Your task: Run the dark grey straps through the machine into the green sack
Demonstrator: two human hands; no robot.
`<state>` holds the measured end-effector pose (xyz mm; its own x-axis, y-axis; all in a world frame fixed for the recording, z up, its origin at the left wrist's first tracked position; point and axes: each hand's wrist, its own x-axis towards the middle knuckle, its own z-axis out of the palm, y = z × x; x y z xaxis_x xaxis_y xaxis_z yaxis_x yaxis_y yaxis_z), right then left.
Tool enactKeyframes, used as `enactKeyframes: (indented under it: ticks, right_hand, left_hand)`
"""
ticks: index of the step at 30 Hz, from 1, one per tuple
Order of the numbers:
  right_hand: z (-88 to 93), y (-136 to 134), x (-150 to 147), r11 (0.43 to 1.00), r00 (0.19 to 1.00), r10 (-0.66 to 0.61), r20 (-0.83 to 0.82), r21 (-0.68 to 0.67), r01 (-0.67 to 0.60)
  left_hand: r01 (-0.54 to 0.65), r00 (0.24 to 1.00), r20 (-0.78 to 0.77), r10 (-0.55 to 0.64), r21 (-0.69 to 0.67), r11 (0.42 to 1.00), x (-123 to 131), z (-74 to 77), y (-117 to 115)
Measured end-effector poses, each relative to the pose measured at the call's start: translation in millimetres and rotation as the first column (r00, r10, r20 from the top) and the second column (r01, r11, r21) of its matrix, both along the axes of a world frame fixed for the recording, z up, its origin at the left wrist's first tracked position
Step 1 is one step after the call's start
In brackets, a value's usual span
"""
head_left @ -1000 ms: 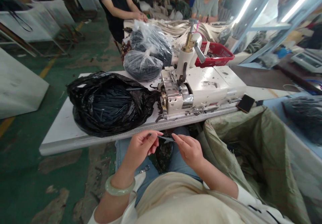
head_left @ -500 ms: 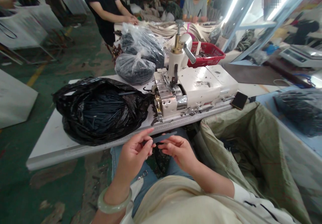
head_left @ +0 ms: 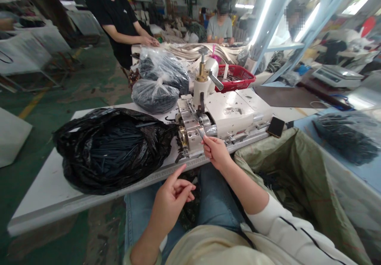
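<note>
My right hand pinches a thin dark grey strip. The far end of that strip is at the metal front plate of a cream-coloured bench machine. My left hand hangs in the air over my lap, just off the table's front edge. Its index finger points out, the other fingers curl loosely, and nothing shows in it. Left of the machine, an opened black plastic bag holds a heap of dark strips like the one in my fingers.
Tied clear bags of dark pieces sit behind the machine, beside a red basket. A phone lies at the table's right end. A large green sack stands open at my right. Two people work across the table.
My right hand has moved forward and up to the machine with the strip. My left hand has let go of the strip and dropped slightly. The view has tilted up.
</note>
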<state>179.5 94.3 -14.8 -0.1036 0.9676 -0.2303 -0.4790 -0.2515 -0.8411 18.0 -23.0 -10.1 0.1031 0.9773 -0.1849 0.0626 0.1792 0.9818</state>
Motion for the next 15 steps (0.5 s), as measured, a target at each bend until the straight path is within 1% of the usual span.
enactKeyframes:
  ticks: [3,6,9,12,14,15]
  right_hand:
    - [1.8,27,8,0.998,1.0,-0.015,-0.01,-0.065,0.015]
    - [1.0,37,8,0.996,0.998,-0.058,-0.004,-0.07,0.058]
    - [1.1,42,3,0.99,0.992,-0.122,0.017,-0.065,0.123]
    - [3.2,46,3,0.975,0.975,-0.218,0.043,-0.043,0.22]
    - [4.9,41,13,0.946,0.944,-0.325,0.053,0.0,0.326]
    - [5.3,35,23,0.919,0.917,-0.394,0.057,0.029,0.393]
  left_hand:
    - [-0.064,0.998,-0.025,0.064,0.004,0.998,-12,2.2,4]
    - [-0.118,0.992,-0.037,0.118,0.0,0.993,-23,1.4,7]
    - [-0.14,0.99,-0.034,0.14,-0.01,0.99,-29,-1.2,10]
    - [-0.151,0.988,-0.032,0.151,-0.012,0.988,-31,-4.2,11]
    - [-0.179,0.983,-0.046,0.179,0.001,0.984,-36,-7.1,13]
    - [-0.201,0.978,-0.062,0.201,0.016,0.979,-40,-9.1,14]
